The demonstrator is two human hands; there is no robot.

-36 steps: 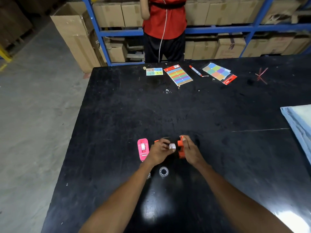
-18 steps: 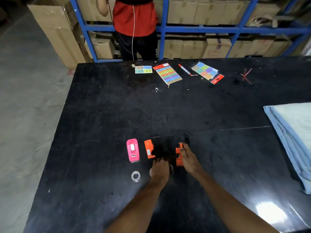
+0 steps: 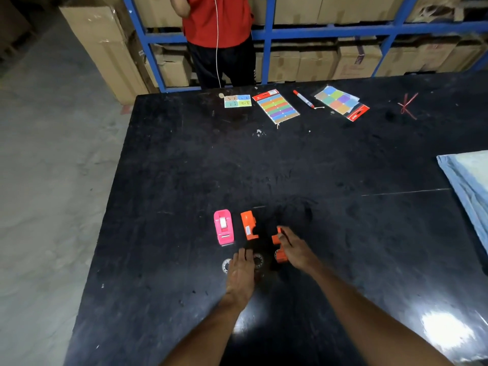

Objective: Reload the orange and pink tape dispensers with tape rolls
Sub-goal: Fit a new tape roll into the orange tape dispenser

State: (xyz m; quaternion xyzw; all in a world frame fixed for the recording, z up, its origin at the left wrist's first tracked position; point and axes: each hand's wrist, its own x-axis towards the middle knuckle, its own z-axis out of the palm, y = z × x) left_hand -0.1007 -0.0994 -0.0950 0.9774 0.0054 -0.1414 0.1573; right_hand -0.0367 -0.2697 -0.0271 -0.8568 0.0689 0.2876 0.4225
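Observation:
The pink tape dispenser (image 3: 224,227) lies on the black table (image 3: 264,167), a white roll showing in its top. Beside it on the right lies one orange dispenser piece (image 3: 248,225). My right hand (image 3: 294,249) grips the other orange dispenser piece (image 3: 278,247) against the table. My left hand (image 3: 240,270) rests palm down between two clear tape rolls, one at its left (image 3: 226,266) and one at its fingertips (image 3: 258,261); whether the fingers pinch that roll is hidden.
At the far edge lie coloured sticky-note packs (image 3: 276,106) (image 3: 340,102), a small card (image 3: 237,100) and a red marker (image 3: 303,99). A blue cloth (image 3: 467,180) covers the right edge. A person in red (image 3: 219,35) stands by blue shelving with cartons.
My left hand left the orange dispenser, dropped toward me and now lies over the tape rolls. The orange piece it covered is now bare beside the pink dispenser. The camera shifted.

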